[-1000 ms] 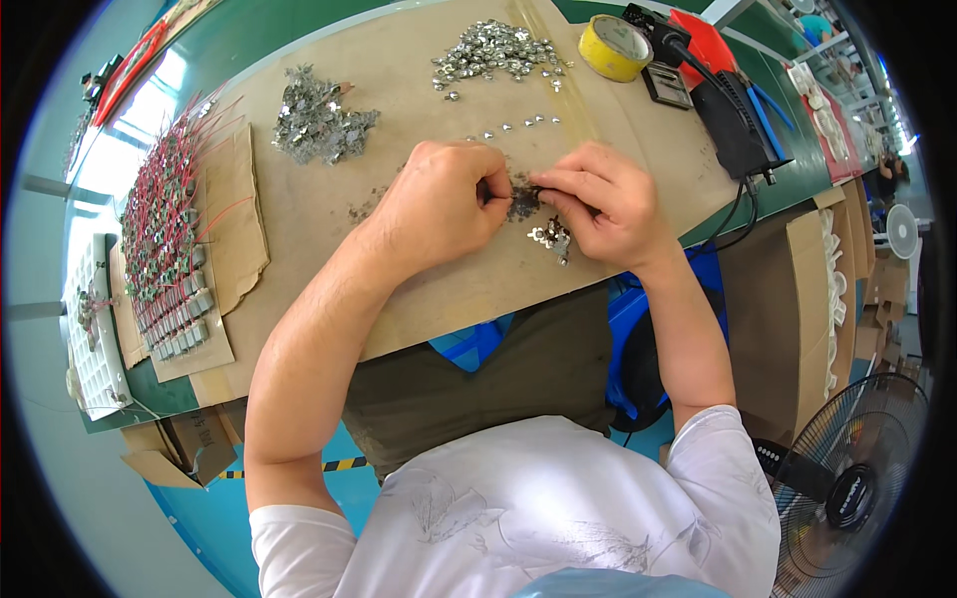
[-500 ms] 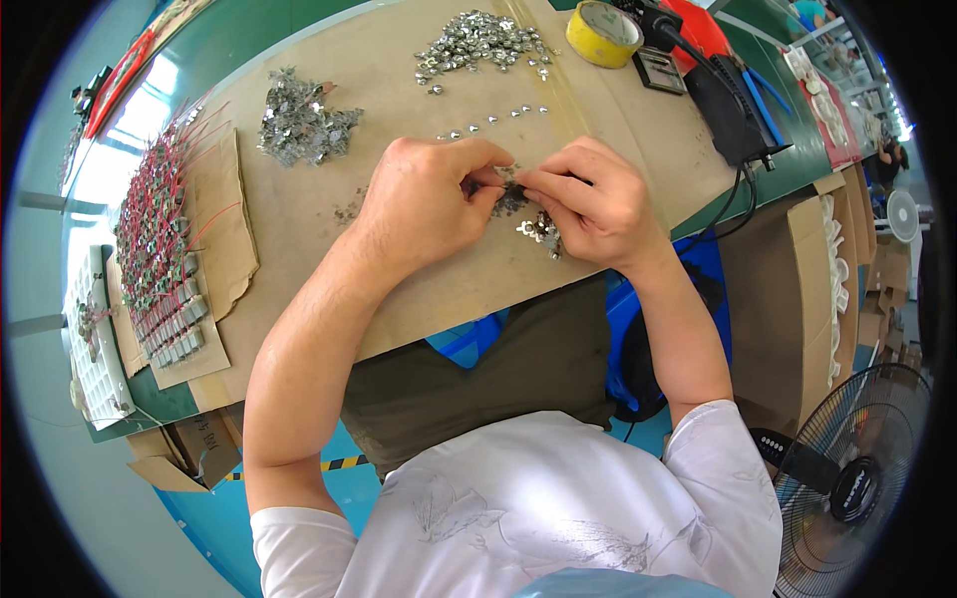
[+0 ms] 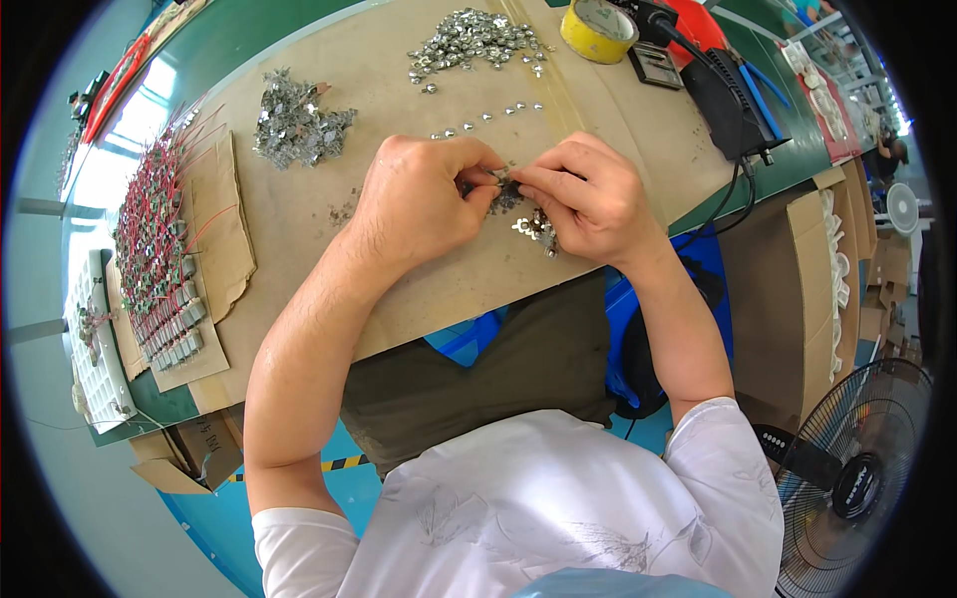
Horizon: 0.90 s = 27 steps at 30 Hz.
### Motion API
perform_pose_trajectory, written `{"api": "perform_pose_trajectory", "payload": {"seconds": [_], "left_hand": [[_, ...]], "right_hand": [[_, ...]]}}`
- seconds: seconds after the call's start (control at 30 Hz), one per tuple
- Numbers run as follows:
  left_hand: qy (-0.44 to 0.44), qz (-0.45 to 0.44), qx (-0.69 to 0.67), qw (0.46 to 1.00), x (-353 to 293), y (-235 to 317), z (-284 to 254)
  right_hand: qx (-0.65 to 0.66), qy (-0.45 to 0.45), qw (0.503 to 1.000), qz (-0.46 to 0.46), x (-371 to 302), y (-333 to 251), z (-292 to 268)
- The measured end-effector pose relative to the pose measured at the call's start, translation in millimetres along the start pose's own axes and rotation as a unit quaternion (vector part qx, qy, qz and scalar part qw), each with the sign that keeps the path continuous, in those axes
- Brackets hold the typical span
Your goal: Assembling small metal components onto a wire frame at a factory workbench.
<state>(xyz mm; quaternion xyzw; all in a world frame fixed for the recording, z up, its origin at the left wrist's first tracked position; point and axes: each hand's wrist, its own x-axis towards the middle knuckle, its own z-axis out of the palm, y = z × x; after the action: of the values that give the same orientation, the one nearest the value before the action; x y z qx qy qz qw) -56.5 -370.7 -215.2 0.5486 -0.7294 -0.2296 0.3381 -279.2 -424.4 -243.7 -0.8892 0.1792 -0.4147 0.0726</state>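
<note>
My left hand (image 3: 429, 204) and my right hand (image 3: 588, 199) meet fingertip to fingertip over the brown board (image 3: 289, 249). Both are closed in a pinch, and what sits between the fingertips is too small and hidden to name. Under them lies a patch of small dark bits (image 3: 506, 195). Beside the right palm is a little cluster of shiny metal pieces (image 3: 538, 235). Beyond the hands runs a row of small silver domed parts (image 3: 486, 117). Farther back are a heap of the same domed parts (image 3: 474, 40) and a heap of flat metal pieces (image 3: 299, 120).
At the left stand many small circuit boards with red wires (image 3: 150, 229) on cardboard (image 3: 219, 219). A yellow tape roll (image 3: 598, 32) and a black tool unit with a cable (image 3: 728, 115) lie at the back right. A cardboard box (image 3: 768, 289) and a fan (image 3: 852, 483) are at the right.
Both hands stay pinched together in nearly the same place, with only slight finger movement. The whole view has shifted a little.
</note>
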Motion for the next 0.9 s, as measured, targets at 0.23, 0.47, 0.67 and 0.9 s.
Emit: {"api": "perform_pose_trajectory", "payload": {"seconds": [0.23, 0.47, 0.67, 0.9], "left_hand": [[0.001, -0.003, -0.004, 1.000, -1.9, 0.9, 0.2], [0.006, 0.006, -0.009, 1.000, -4.2, -0.6, 1.8], [-0.012, -0.017, -0.019, 1.000, 1.4, 1.6, -2.8], [-0.009, -0.018, -0.017, 1.000, 1.9, 0.5, -2.1]], "right_hand": [[-0.004, -0.015, 1.000, -0.004, 1.0, -2.8, -1.3], [-0.043, -0.077, 0.996, 0.010, 13.0, -15.0, -11.0], [-0.039, -0.120, 0.992, 0.004, 22.1, -6.1, -13.5], [0.000, -0.143, 0.988, 0.057, 26.5, -9.2, -17.3]]}}
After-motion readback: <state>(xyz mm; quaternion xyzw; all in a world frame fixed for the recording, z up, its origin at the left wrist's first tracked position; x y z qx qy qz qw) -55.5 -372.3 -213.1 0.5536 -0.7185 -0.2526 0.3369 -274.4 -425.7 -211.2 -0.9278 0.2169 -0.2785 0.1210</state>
